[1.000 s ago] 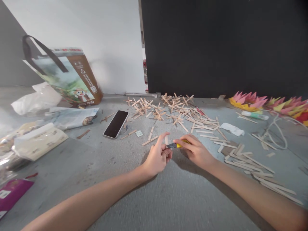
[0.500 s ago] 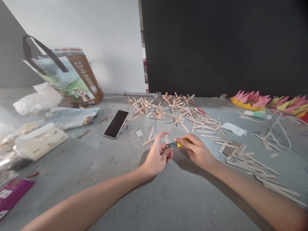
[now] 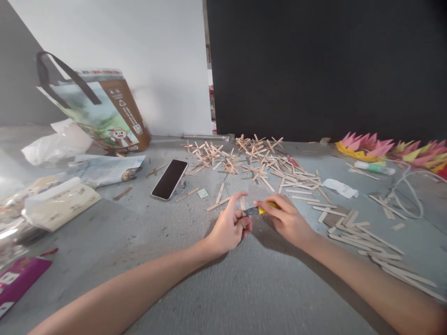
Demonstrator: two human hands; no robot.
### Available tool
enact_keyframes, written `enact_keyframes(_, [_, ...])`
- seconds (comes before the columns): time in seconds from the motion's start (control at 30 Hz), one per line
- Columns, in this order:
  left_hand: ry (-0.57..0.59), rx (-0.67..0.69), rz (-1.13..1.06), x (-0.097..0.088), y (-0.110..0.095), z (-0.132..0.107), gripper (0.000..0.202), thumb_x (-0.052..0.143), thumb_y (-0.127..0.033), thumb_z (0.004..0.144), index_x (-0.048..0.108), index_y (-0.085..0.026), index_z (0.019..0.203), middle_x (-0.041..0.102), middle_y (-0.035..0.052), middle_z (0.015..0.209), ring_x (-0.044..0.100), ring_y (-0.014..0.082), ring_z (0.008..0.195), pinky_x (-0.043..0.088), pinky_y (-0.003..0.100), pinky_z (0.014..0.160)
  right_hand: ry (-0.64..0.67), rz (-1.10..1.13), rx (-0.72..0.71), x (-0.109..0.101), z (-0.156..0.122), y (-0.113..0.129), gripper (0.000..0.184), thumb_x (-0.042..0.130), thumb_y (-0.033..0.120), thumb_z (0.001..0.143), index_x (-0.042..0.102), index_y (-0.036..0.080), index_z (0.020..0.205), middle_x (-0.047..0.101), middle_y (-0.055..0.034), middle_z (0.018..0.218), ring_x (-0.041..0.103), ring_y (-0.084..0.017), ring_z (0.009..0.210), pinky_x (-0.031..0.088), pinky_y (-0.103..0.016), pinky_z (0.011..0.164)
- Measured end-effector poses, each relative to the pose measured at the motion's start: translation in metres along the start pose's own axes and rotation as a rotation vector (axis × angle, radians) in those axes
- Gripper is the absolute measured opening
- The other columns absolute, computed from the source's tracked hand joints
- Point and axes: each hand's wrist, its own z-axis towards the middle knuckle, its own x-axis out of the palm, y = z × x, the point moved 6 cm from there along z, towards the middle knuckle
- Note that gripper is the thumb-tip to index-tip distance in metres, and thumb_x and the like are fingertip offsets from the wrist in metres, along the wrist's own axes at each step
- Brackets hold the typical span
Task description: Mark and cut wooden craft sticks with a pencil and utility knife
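Observation:
My right hand (image 3: 288,218) is closed round a yellow utility knife (image 3: 262,209), its dark blade pointing left. In my left hand (image 3: 230,225) a wooden craft stick (image 3: 243,202) stands roughly upright, its lower end between the curled fingers. The blade meets the stick near that lower end, at my left fingertips. My left index finger or thumb reaches up beside the stick; which one is hard to tell. Just beyond my left hand, two loose sticks (image 3: 219,204) lie on the grey table (image 3: 195,298).
Crossed sticks (image 3: 228,160) are heaped at the back, and loose sticks (image 3: 363,237) spread on the right. A phone (image 3: 170,179) lies left of centre. A printed bag (image 3: 101,111) and plastic packets (image 3: 59,200) stand left. Pink paper flowers (image 3: 366,144), a glue tube (image 3: 374,167) and a cable (image 3: 401,186) sit right.
The whole view has shifted very slightly. Both hands keep nearly the same pose, and the knife blade stays against the stick; a little more of the stick shows.

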Motion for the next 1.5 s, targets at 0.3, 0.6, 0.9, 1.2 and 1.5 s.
enact_keyframes(0.3, [0.030, 0.028, -0.088, 0.003, -0.009, -0.001, 0.050, 0.059, -0.035, 0.103, 0.032, -0.023, 0.143, 0.062, -0.0060, 0.071, 0.055, 0.0102, 0.055, 0.043, 0.021, 0.055, -0.061, 0.078, 0.118, -0.002, -0.002, -0.007, 0.043, 0.049, 0.011, 0.108, 0.063, 0.030, 0.143, 0.070, -0.0088, 0.116, 0.067, -0.025, 0.103, 0.056, -0.041, 0.090])
enact_keyframes(0.6, [0.042, 0.005, -0.114, 0.005, -0.005, 0.000, 0.058, 0.065, -0.040, 0.101, 0.032, -0.022, 0.145, 0.065, -0.0045, 0.073, 0.058, 0.0108, 0.055, 0.046, 0.023, 0.056, -0.031, 0.142, 0.115, -0.003, 0.002, -0.005, 0.040, 0.051, 0.015, 0.108, 0.066, 0.030, 0.142, 0.069, -0.0091, 0.114, 0.068, -0.024, 0.101, 0.058, -0.038, 0.088])
enact_keyframes(0.9, [0.038, 0.038, -0.122, 0.003, -0.009, -0.001, 0.054, 0.061, -0.033, 0.102, 0.032, -0.023, 0.146, 0.065, -0.0052, 0.072, 0.057, 0.0103, 0.054, 0.046, 0.023, 0.056, 0.050, 0.211, 0.104, -0.005, 0.004, 0.001, 0.041, 0.057, 0.021, 0.107, 0.067, 0.030, 0.146, 0.068, -0.0104, 0.111, 0.067, -0.023, 0.094, 0.059, -0.038, 0.078])
enact_keyframes(1.2, [0.055, 0.038, -0.130, 0.004, -0.011, -0.002, 0.053, 0.061, -0.029, 0.101, 0.034, -0.023, 0.146, 0.065, -0.0050, 0.072, 0.058, 0.0105, 0.055, 0.046, 0.023, 0.058, 0.053, 0.217, 0.098, -0.002, 0.002, -0.003, 0.043, 0.059, 0.020, 0.107, 0.065, 0.031, 0.148, 0.066, -0.0089, 0.113, 0.065, -0.022, 0.096, 0.057, -0.037, 0.081])
enact_keyframes(1.5, [0.136, -0.007, -0.014, 0.005, -0.001, -0.003, 0.057, 0.051, -0.017, 0.096, 0.039, -0.024, 0.151, 0.059, -0.0059, 0.068, 0.047, 0.0087, 0.053, 0.038, 0.019, 0.052, 0.067, 0.276, 0.046, 0.000, 0.003, -0.001, 0.052, 0.055, 0.011, 0.106, 0.064, 0.038, 0.149, 0.067, -0.0070, 0.109, 0.065, -0.022, 0.095, 0.056, -0.037, 0.082])
